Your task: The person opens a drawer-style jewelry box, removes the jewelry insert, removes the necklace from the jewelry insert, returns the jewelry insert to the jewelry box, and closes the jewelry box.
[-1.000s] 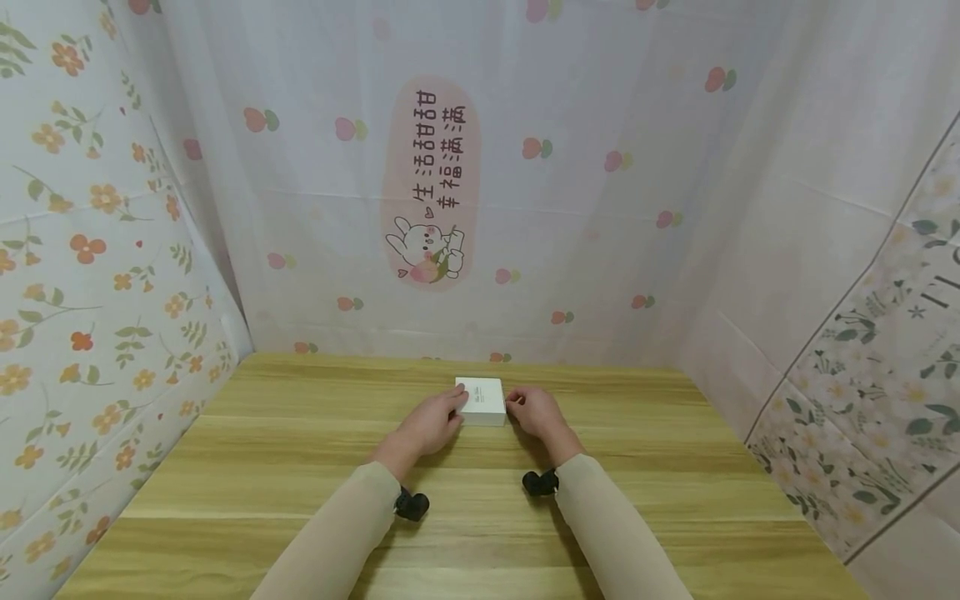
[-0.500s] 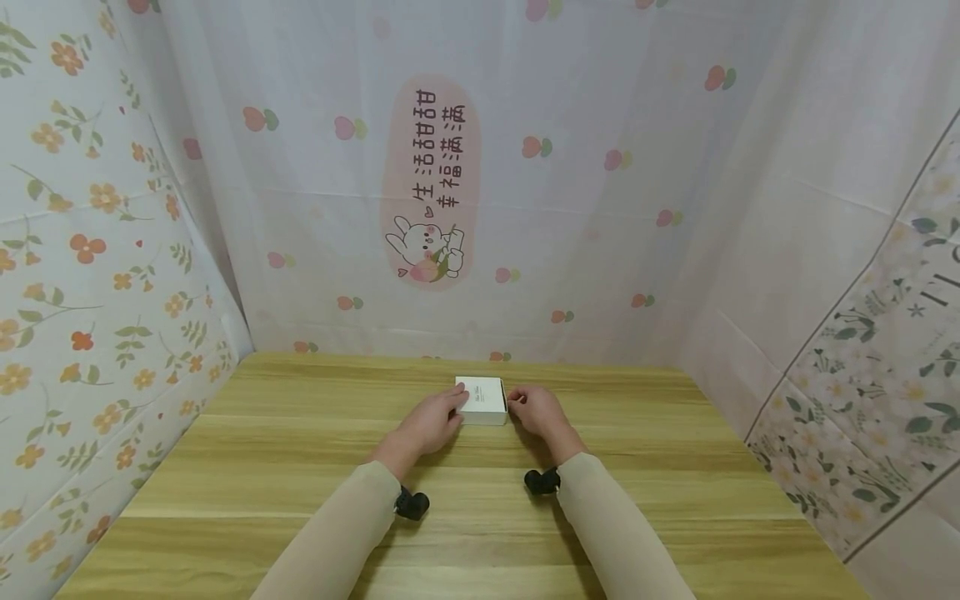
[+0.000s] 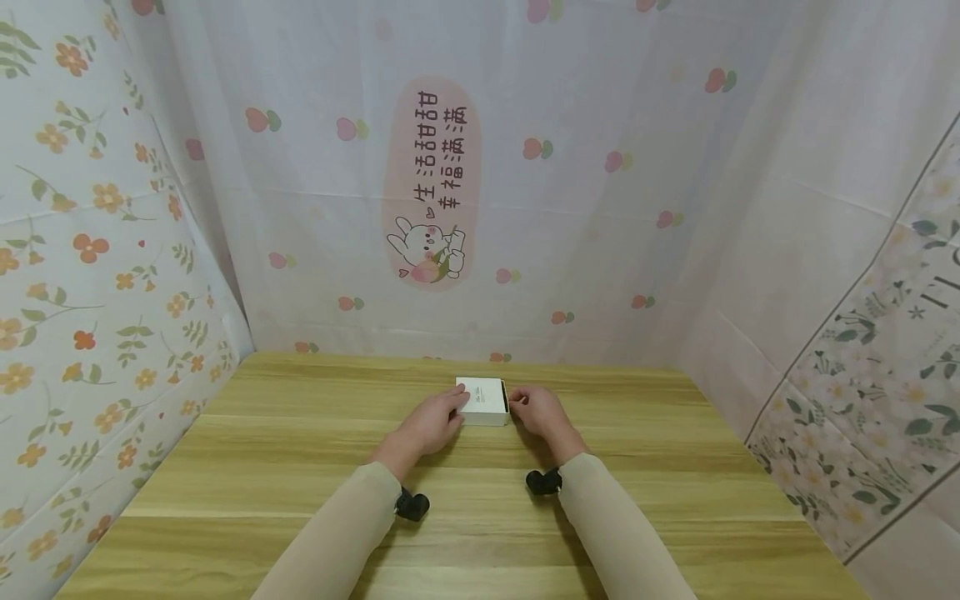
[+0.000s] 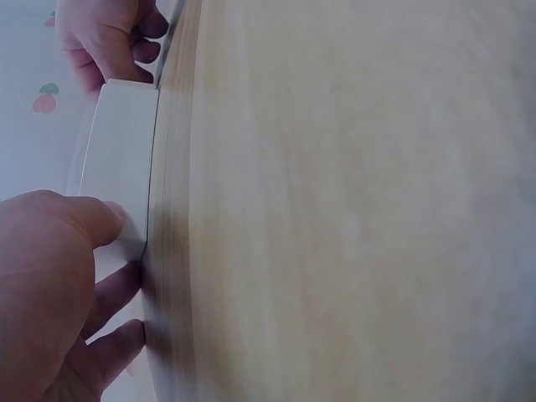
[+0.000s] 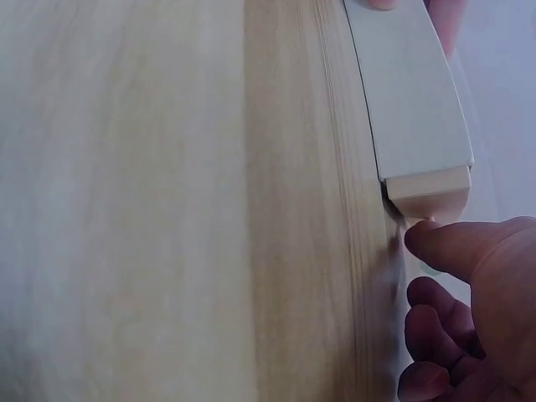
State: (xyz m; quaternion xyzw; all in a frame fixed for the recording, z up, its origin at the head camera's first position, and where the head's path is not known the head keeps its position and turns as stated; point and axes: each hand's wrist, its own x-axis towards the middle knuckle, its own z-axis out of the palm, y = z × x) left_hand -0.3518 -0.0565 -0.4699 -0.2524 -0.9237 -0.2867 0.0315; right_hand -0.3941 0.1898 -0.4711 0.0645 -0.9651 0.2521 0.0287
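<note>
A small white cardboard box (image 3: 482,395) with fine print on top lies on the wooden table. My left hand (image 3: 433,423) grips its left end, the thumb (image 4: 105,221) pressed against the near side and fingers around the end. At the opposite end my right hand (image 3: 538,410) pinches the edge of the box's inner tray (image 5: 430,193), which sticks out a short way from the outer sleeve (image 5: 410,92). The other fingers of that hand are curled. A narrow dark gap shows at the box's right end in the head view. What the tray contains is hidden.
The wooden table (image 3: 465,533) ends just behind the box, at a hanging cloth (image 3: 600,250) with fruit prints. Flowered cloths hang at left (image 3: 112,292) and right (image 3: 862,400). A small black camera (image 3: 411,505) sits on each wrist.
The inner tray has slid slightly out to the right, widening the gap at the box's end. My right hand has shifted a little right with it; the left stays in place.
</note>
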